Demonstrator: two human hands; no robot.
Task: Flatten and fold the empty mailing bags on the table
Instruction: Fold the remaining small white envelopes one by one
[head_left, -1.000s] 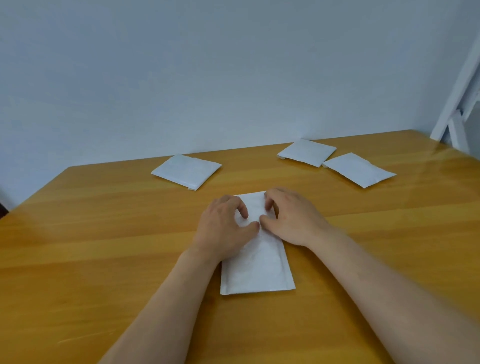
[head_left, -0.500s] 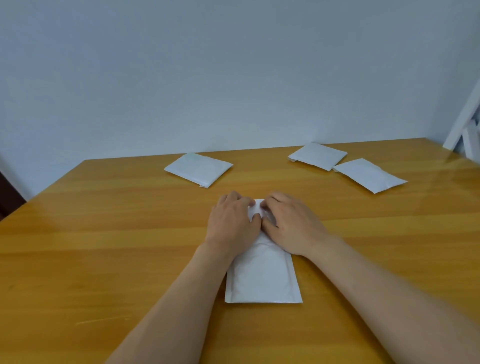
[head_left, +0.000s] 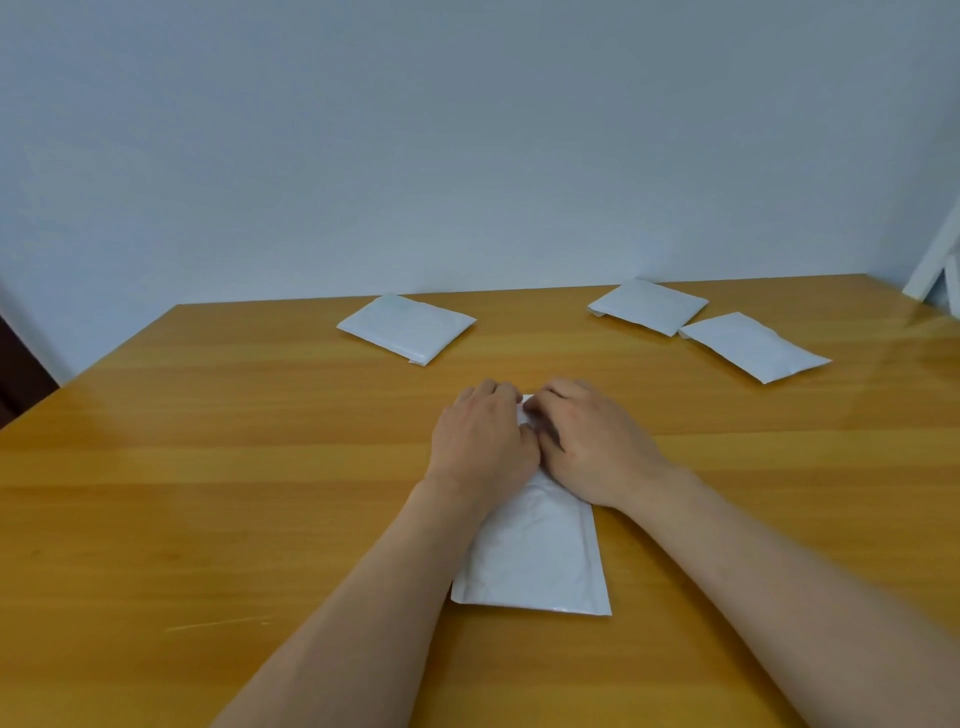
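- At the far left of the group, a white padded mailing bag folded into a rough square (head_left: 407, 327) lies flat on the honey-coloured wooden table (head_left: 208, 493), near the far edge and well apart from your hands.
- Your left hand (head_left: 480, 439) rests palm down on the far end of a long white padded mailing bag (head_left: 540, 566) in the middle of the table. The fingers curl over the bag's far edge; whether they pinch it or only press is hidden from view.
- That long bag lies lengthwise straight ahead of you, its near end flat and squared with a thin sealed seam, its surface faintly wrinkled. Only a sliver of its far end shows between your two hands.
- Your right hand (head_left: 597, 441) sits just beside the left, thumbs touching, with its fingers curled down onto the same far end. Its grip cannot be judged either.
- Both forearms run from the bottom edge, one on each side of the bag, the left one crossing over its near left corner.
- Farther right, near the back edge, lies a second folded white bag (head_left: 649, 305), and just beside it, corner almost touching, a third white bag (head_left: 753, 354) set at an angle.
- No bag shows readable writing, labels or brand marks.
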